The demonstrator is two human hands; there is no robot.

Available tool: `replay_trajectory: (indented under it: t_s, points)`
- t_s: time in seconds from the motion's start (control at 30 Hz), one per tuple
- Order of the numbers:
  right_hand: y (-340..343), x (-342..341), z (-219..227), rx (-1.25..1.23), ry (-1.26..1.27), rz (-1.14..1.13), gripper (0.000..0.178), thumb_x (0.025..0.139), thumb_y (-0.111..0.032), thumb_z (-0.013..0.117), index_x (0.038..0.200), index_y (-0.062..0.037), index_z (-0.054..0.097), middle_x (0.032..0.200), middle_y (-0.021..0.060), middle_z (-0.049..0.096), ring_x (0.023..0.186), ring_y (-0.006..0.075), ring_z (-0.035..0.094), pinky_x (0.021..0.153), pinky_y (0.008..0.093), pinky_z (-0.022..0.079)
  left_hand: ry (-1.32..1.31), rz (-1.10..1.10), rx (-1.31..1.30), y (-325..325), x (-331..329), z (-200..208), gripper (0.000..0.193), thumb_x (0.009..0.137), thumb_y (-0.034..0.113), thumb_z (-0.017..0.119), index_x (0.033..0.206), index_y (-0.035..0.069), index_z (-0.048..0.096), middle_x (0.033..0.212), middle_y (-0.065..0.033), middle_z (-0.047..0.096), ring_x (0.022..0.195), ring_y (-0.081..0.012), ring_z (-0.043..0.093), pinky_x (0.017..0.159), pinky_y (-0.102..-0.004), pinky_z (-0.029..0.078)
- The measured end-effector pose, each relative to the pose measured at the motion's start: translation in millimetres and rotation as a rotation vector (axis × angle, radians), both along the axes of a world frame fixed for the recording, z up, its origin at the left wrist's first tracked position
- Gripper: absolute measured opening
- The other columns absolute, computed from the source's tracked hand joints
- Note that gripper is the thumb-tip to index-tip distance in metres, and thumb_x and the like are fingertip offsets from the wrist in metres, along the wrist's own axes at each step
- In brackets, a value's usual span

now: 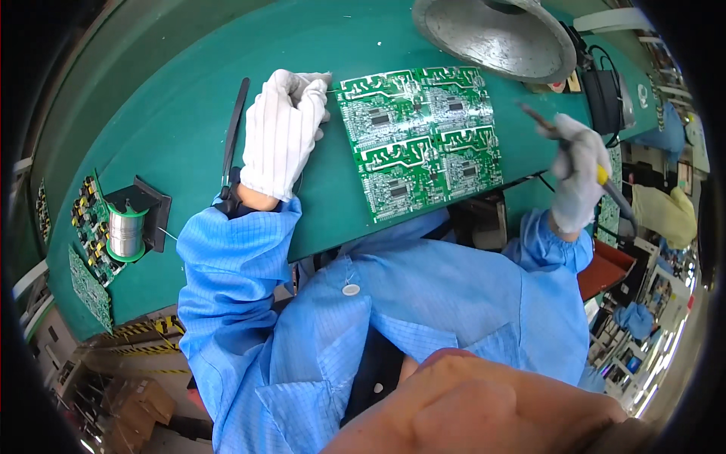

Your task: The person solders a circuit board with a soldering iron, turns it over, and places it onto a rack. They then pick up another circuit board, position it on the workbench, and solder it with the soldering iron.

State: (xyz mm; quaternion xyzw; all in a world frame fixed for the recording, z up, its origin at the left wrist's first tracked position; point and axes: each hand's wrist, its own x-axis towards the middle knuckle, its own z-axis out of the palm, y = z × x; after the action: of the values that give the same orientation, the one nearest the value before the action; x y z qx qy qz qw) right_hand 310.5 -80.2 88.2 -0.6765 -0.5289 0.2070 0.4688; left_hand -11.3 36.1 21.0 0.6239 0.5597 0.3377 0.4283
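My left hand (283,132), in a white striped glove, is closed at the left edge of a panel of green circuit boards (423,140). A short end of solder wire (332,91) sticks out from its pinched fingertips toward the panel's upper left corner. My right hand (578,174), gloved too, is wrapped round a soldering iron (605,181). The iron's tip is right of the panel, apart from it, pointing up and left, slightly blurred. The panel lies flat near the table's front edge, solder side up, in joined sections.
A solder spool (126,234) stands on a black holder (157,212) at the left, beside boards with components (89,219). A long black thin tool (236,125) lies by my left wrist. A metal lamp shade (495,38) overhangs the back right, near black cables (603,98).
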Motion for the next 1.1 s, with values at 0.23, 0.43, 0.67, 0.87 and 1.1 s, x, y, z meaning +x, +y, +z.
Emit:
replay_trajectory:
  t_s: [0.23,0.43,0.67,0.87,1.1]
  points:
    - [38,60,-63,0.384,-0.142,-0.084,0.045,0.104,-0.037,0.053,0.125,0.0010,0.065,0.090,0.0043,0.067,0.079,0.0103,0.059,0.073,0.0232,0.046,-0.014,-0.030,0.016,-4,0,3,0.029,0.096,0.021,0.055,0.111,-0.002,0.067,0.077,-0.0097,0.067,0.060,-0.0140,0.062,0.059,-0.0274,0.051]
    - [41,71,-74,0.082,-0.006,-0.046,0.047,0.103,-0.039,0.054,0.133,-0.0028,0.062,0.095,0.0024,0.069,0.077,0.0079,0.055,0.076,0.0238,0.047,0.024,-0.041,0.030,-5,0,4,0.029,0.096,0.019,0.055,0.111,-0.002,0.067,0.078,-0.0089,0.067,0.060,-0.0129,0.061,0.058,-0.0271,0.051]
    - [6,22,-36,0.299,-0.099,-0.127,0.041,0.103,-0.026,0.046,0.116,0.0052,0.069,0.106,0.0096,0.071,0.068,0.0071,0.054,0.066,0.0219,0.045,0.039,-0.077,0.063,-8,-3,-3,0.029,0.093,0.019,0.059,0.113,-0.002,0.067,0.080,-0.0097,0.067,0.067,-0.0191,0.062,0.068,-0.0317,0.051]
    - [19,-38,-34,0.265,-0.085,0.409,0.046,0.102,-0.036,0.053,0.119,0.0055,0.065,0.113,0.0167,0.070,0.073,0.0124,0.064,0.069,0.0253,0.051,0.125,-0.137,0.187,-8,-4,-12,0.017,0.088,0.017,0.064,0.084,0.000,0.059,0.111,-0.0135,0.071,0.084,-0.0304,0.063,0.078,-0.0391,0.051]
    - [56,-91,-48,-0.035,0.154,0.729,0.036,0.104,-0.027,0.051,0.123,0.0004,0.065,0.101,0.0131,0.072,0.081,0.0151,0.068,0.080,0.0300,0.055,0.107,-0.182,0.212,-7,-9,-15,0.020,0.083,0.016,0.066,0.075,0.001,0.056,0.120,-0.0141,0.069,0.091,-0.0331,0.064,0.082,-0.0404,0.051]
